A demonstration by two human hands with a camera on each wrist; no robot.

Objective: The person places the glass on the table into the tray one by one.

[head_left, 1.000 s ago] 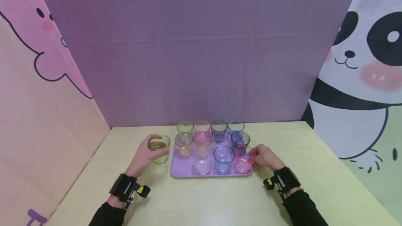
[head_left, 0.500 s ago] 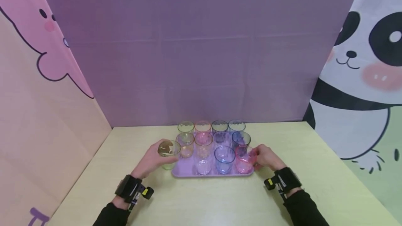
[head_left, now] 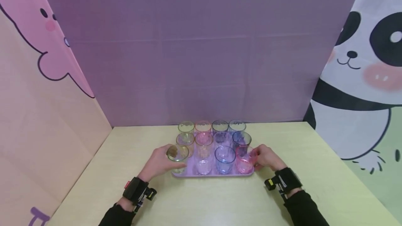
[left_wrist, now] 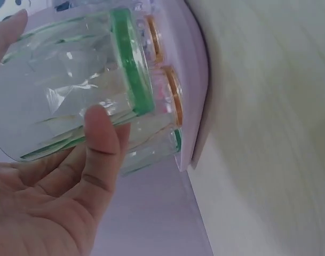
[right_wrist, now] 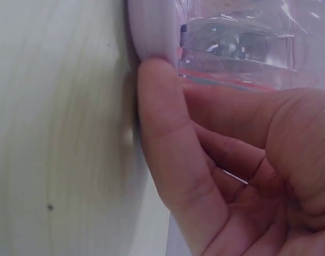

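Observation:
My left hand (head_left: 157,163) holds a clear drinking glass with a green tint (head_left: 178,157) around its side, at the front left corner of the purple tray (head_left: 216,175). In the left wrist view this glass (left_wrist: 71,80) shows its thick green base, apart from the tray surface. At the tray's front right corner my right hand (head_left: 267,158) grips the rim, beside a pink glass (head_left: 245,165). The right wrist view has one finger against the outside of the tray rim (right_wrist: 154,32), while the thumb lies near the glass.
Several coloured glasses stand upright in rows on the tray, among them a blue glass (head_left: 224,161) and a clear glass (head_left: 204,166) in the front row. The pale wooden table (head_left: 213,201) extends around it. A purple backdrop (head_left: 201,51) rises behind.
My left hand has carried the green-tinted glass rightward and toward me, from beside the tray to over its front left corner. My right hand stays put.

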